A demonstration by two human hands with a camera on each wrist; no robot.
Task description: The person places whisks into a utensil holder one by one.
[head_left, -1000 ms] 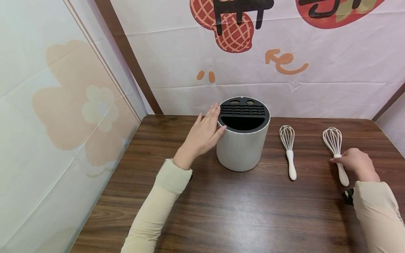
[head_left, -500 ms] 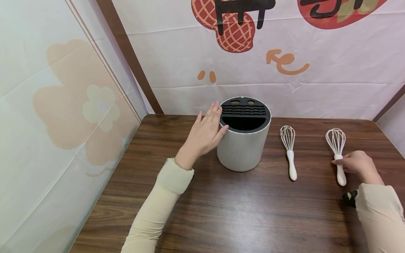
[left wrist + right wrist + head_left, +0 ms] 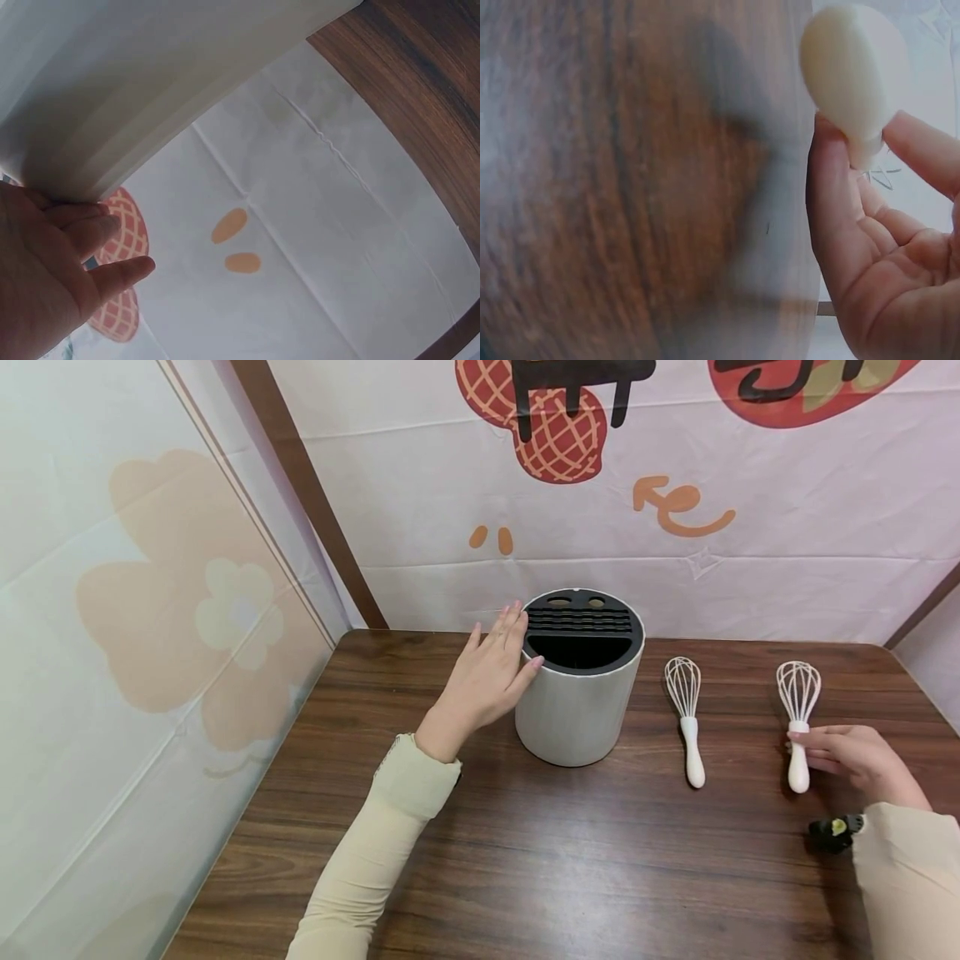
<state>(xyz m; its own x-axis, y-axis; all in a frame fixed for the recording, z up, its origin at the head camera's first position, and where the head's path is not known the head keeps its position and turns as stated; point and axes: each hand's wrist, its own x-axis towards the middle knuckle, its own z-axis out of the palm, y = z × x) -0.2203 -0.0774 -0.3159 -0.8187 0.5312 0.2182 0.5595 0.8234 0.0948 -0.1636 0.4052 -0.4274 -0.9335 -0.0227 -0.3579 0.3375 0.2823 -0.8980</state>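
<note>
Your left hand (image 3: 483, 681) lay against the left side of the white holder (image 3: 573, 718), fingers extended and touching its wall and rim without wrapping round it, just as half a second earlier. Your right hand (image 3: 858, 756), well to the right of the holder, pinched the handle of the farther whisk (image 3: 798, 725) between thumb and fingers. That whisk had changed most: a second before, it slanted, its handle end farther right of the holder; now it ran almost straight, wires pointing away from you. The right wrist view was blurred, so whether the whisk had fully left the table (image 3: 570, 860) was hard to say.

The second whisk (image 3: 688, 727) lay just right of the holder, where it had been, between the holder and your gripped whisk. The holder stood upright, its black insert (image 3: 577, 634) showing two round holes at the far side, slots across the middle and a half-round opening nearest you. Behind the holder hung a printed backdrop (image 3: 390, 468); well left of it was a flower print (image 3: 150, 652).
</note>
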